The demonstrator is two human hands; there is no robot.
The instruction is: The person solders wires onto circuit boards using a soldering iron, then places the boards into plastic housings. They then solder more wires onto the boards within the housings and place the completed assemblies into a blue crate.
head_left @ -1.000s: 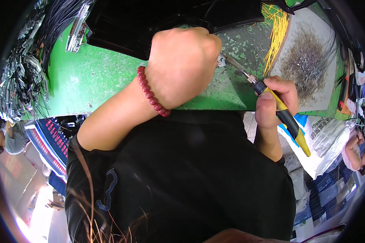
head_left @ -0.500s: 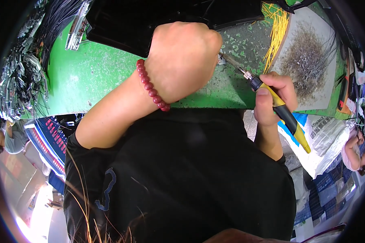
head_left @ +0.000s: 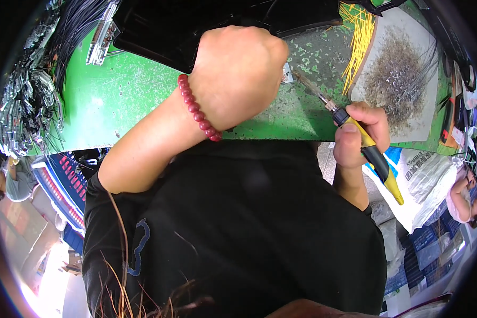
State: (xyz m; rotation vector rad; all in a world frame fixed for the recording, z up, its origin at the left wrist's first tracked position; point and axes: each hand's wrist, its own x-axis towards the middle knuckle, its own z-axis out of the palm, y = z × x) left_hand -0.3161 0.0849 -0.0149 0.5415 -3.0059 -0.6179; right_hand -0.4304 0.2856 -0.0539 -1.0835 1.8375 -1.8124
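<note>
My right hand [head_left: 361, 132] grips a yellow and black soldering iron [head_left: 375, 153], its fingers wrapped round the handle and its metal tip pointing up and left. A short gap separates that tip from a small pale metallic part [head_left: 287, 73], which shows just past the edge of my left hand [head_left: 238, 79]. The left hand is curled, back upward, over the green work surface [head_left: 143, 90]. Its fingertips are hidden beneath it, so what they hold cannot be made out. A dark red bead bracelet [head_left: 196, 112] circles the left wrist.
Thin yellow tubes [head_left: 359, 45] lie at the upper right, beside a grey board [head_left: 426, 119] covered in dark debris. A black tray-like object [head_left: 159, 37] spans the far side. Metallic parts with black wires [head_left: 24, 106] are heaped left. People sit at both sides.
The soldering iron's tip has drawn back slightly to the right, away from the small part, and more of that part now shows. My left hand has shifted slightly up and left.
</note>
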